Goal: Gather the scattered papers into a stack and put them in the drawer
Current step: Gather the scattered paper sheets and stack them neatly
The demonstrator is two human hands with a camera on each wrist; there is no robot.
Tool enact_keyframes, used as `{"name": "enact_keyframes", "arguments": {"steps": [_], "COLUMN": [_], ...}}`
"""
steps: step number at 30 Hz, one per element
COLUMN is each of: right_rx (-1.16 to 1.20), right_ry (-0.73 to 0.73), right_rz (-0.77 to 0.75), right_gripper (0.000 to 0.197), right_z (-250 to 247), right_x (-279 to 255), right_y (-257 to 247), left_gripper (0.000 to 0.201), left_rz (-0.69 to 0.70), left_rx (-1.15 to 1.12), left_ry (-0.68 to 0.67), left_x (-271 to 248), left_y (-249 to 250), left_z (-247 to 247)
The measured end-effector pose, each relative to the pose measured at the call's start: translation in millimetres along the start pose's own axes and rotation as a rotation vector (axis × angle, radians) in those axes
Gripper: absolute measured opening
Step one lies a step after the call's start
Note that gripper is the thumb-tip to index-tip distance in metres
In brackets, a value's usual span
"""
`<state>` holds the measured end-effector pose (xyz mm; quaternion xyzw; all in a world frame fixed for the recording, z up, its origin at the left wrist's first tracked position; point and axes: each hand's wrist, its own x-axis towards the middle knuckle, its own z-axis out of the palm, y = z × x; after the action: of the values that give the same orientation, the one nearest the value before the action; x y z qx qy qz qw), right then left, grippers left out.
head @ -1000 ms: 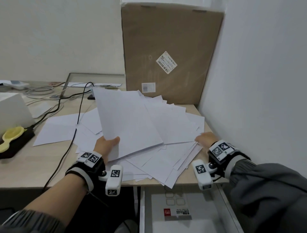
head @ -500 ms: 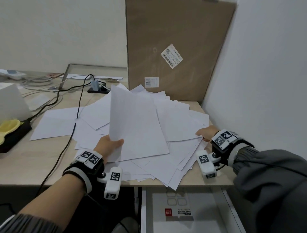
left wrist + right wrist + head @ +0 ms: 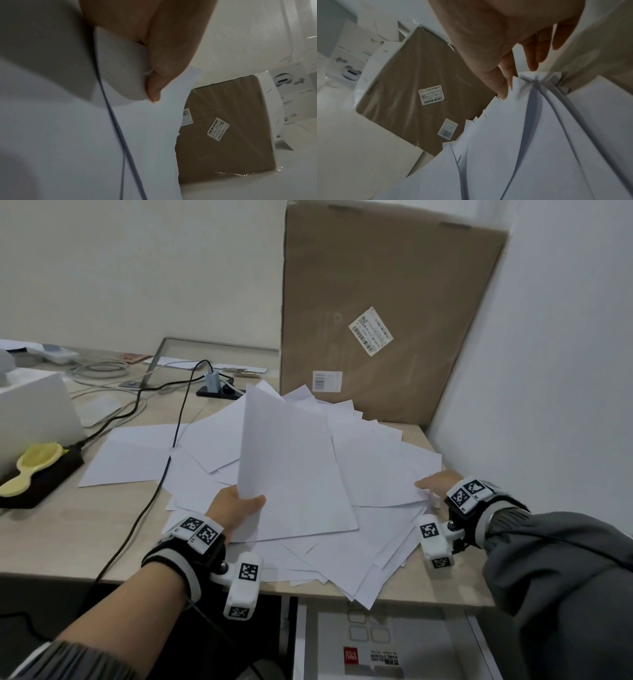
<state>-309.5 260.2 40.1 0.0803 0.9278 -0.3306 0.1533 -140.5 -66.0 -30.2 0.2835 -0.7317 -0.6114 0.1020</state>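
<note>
A loose spread of white paper sheets (image 3: 370, 474) covers the right part of the light wooden desk (image 3: 61, 529), fanned out in front of the tall brown cardboard box (image 3: 387, 302) that leans in the corner, with several sheets overhanging the desk's near edge. The left hand (image 3: 236, 508) reaches in from the lower left with the forearm angled up toward the box; its thumb lies on top of a single white sheet (image 3: 291, 467) and the fingers go beneath it, so it grips that sheet by the near left corner and holds the left edge lifted and curled above the pile. The left wrist view confirms the pinch: the thumb (image 3: 154, 86) presses the paper's edge against the fingers under it. The right hand (image 3: 438, 484), in a grey sleeve (image 3: 555, 570), comes in from the right side of the box-facing pile, fingers extended and fairly straight, resting at the right edge of the sheets; from the right wrist view the fingertips (image 3: 503, 86) touch the bunched corners of several sheets without curling round them. Below the desk's near edge, straight under the pile, a white drawer (image 3: 479, 645) stands pulled open with a flat white packet bearing a red label (image 3: 370, 655) inside. Left of the pile, away from the box, a black cable (image 3: 150, 508) runs across the desk, and a yellow plastic brush-shaped object (image 3: 34, 467) lies on a black block.
</note>
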Motion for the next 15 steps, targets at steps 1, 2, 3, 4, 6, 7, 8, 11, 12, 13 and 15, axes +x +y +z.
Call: {"name": "enact_keyframes", "arguments": {"steps": [1,2,3,4,6,7,8,11,12,13,15], "right_rx": [-0.024,-0.064,-0.109,-0.118,-0.053,-0.032,-0.025,-0.017,-0.004,0.026,0.040], "right_ry": [0.010,0.019,0.014,-0.002,-0.048,-0.059,-0.067,-0.099,-0.133,-0.178,-0.212], "right_rz": [-0.018,-0.025,-0.040,-0.046,-0.023,0.000,0.025,0.062,0.067,0.066,0.039], "right_gripper": [0.045,0.043,0.042,0.040,0.034,0.033,0.031,0.027,0.026,0.024,0.015], "right_z": [-0.1,0.0,0.0,1.1,4.4,5.8,6.9,10.1,11.7,13.0,14.5], "right_x": [0.7,-0.9,-1.7,-0.6,2.8,3.9,4.4,6.9,9.5,11.6,15.6], "right_y": [-3.5,-7.4,-11.2,-13.7,-18.0,-18.6,-18.0,-13.5,-11.9,-10.7,-6.9], "left_gripper": [0.022,0.021,0.019,0.019,0.020,0.022,0.022,0.022,0.022,0.022,0.020], "left_rz": [-0.002,-0.005,-0.004,-0.002,0.001,-0.001,-0.002,-0.002,0.003,0.006,0.005], "left_rx": [0.000,0.000,-0.001,0.002,0.009,0.009,0.011,0.015,0.018,0.019,0.017], "left_ry": [-0.001,-0.003,-0.001,0.000,0.004,0.005,0.003,0.010,0.011,0.013,0.011], "left_x": [0.4,0.9,1.6,1.3,2.0,2.7,2.6,4.2,4.7,5.3,5.3], "left_y": [-0.1,-0.1,-0.7,-0.6,-1.5,-2.2,-2.6,-4.1,-4.0,-4.1,-4.2], "left_z": [0.0,0.0,0.2,0.3,0.2,0.0,-0.3,0.0,0.0,-0.3,-0.4]}}
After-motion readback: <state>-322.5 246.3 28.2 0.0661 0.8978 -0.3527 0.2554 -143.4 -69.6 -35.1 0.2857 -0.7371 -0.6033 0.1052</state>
